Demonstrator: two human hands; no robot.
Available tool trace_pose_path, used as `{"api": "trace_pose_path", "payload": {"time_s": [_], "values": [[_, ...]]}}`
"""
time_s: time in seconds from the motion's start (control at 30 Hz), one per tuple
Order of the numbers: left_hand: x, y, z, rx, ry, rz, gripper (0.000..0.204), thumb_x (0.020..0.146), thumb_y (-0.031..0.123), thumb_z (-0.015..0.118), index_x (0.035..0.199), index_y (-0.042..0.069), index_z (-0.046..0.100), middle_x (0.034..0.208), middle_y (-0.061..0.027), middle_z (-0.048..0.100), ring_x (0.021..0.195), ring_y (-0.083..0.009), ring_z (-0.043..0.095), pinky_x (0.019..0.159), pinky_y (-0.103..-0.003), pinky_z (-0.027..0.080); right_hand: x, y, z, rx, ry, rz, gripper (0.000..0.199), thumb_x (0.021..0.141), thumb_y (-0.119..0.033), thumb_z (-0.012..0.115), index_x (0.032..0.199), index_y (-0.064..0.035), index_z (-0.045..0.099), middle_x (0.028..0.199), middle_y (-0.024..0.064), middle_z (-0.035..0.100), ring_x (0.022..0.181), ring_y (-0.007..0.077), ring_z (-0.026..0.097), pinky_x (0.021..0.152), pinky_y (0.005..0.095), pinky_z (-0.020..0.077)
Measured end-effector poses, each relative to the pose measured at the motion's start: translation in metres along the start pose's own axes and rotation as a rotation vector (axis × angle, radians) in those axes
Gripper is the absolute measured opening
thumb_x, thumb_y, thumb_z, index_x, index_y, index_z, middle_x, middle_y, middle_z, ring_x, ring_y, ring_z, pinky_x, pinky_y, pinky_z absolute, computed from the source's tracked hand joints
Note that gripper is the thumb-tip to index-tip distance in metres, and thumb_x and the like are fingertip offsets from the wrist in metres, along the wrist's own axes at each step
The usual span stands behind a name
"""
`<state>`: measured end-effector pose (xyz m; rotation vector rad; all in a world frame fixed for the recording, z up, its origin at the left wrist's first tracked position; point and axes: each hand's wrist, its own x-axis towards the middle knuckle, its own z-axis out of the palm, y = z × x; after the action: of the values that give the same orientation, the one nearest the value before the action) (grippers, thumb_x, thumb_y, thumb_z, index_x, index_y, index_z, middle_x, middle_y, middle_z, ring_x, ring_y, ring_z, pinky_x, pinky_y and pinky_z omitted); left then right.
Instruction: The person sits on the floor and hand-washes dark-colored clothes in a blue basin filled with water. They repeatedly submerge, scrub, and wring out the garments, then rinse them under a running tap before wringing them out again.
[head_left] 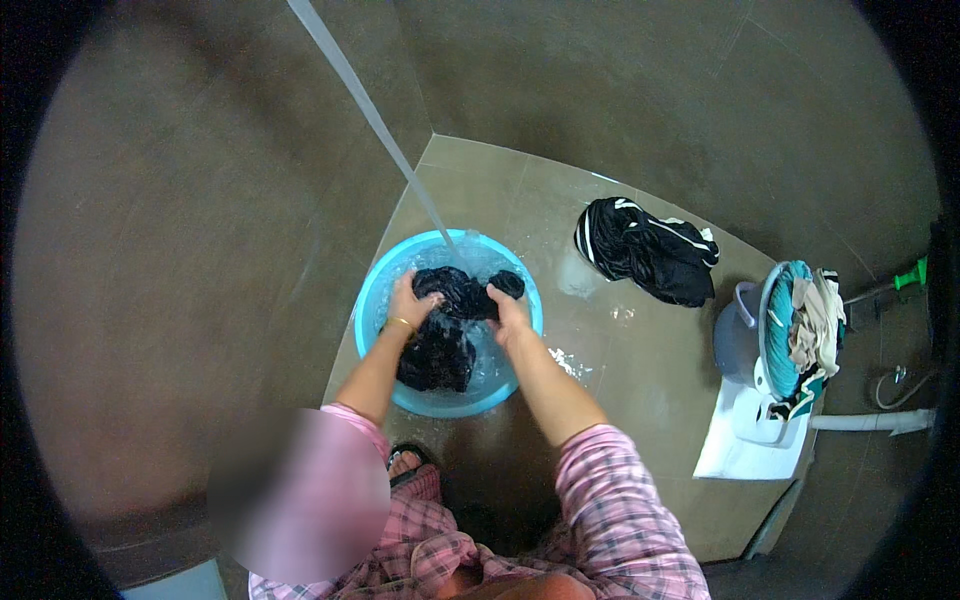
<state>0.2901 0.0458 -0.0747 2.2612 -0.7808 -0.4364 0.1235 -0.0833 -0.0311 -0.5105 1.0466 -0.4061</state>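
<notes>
A light blue round basin (533, 345) stands on the tiled floor, partly filled with water. Inside it, a wet black garment (455, 293) is bunched up between my two hands, and part of it lies lower in the water. My left hand (408, 303) grips the cloth on its left side, with a gold bangle at the wrist. On the right side, my right hand (508, 314) is closed round another fold of it. A stream of water (385, 130) falls from above into the basin's far part, just beyond the cloth.
Black clothing with white stripes (650, 250) lies heaped on the floor to the right of the basin. Farther right, a grey-blue bucket (735, 345) holds piled teal and beige clothes (815, 320), beside a white fixture (720, 445) and a white pipe (870, 423). Brown walls (220, 250) rise behind and left.
</notes>
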Motion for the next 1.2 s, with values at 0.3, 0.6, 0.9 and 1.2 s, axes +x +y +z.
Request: {"api": "trace_pose_path", "payload": {"time_s": [0.3,0.6,0.9,1.2], "values": [[0.011,-0.068,-0.018,0.608,-0.506,-0.057,0.064,0.078,0.030,0.065,0.133,0.006,0.039,0.121,-0.0173,0.056,0.109,-0.0326,0.056,0.092,-0.041,0.045,-0.009,0.049,-0.007,-0.627,-0.155,-0.446,0.030,0.088,-0.016,0.058,0.114,-0.0028,0.054,0.102,0.0106,0.059,0.092,0.0225,0.058,0.075,0.0346,0.0496],[-0.081,0.133,-0.043,0.112,-0.261,0.564,0.041,0.076,0.024,0.067,0.110,0.004,0.058,0.124,-0.0182,0.052,0.113,-0.0325,0.050,0.094,-0.044,0.040,0.000,0.035,-0.022,-0.984,-0.271,-1.057,0.033,0.091,-0.017,0.051,0.121,-0.0036,0.049,0.113,0.0115,0.054,0.102,0.0224,0.054,0.089,0.0358,0.0451],[-0.146,0.171,-0.050,-0.082,-0.420,0.766,0.080,0.068,0.048,0.077,0.127,0.002,0.046,0.132,-0.0199,0.043,0.123,-0.0338,0.039,0.105,-0.048,0.027,-0.060,0.006,0.023,-1.030,-0.414,-0.920,0.025,0.093,-0.019,0.047,0.114,-0.0048,0.052,0.105,0.0102,0.055,0.096,0.0205,0.055,0.084,0.0338,0.0454],[-0.092,0.135,-0.032,-0.307,-0.150,0.662,0.060,0.077,0.021,0.070,0.126,-0.001,0.044,0.128,-0.0189,0.047,0.112,-0.0301,0.050,0.093,-0.040,0.040,-0.079,-0.008,0.040,-1.150,-0.365,-0.884,0.022,0.096,-0.021,0.042,0.107,-0.0060,0.054,0.096,0.0089,0.057,0.090,0.0185,0.056,0.079,0.0317,0.0458]]}}
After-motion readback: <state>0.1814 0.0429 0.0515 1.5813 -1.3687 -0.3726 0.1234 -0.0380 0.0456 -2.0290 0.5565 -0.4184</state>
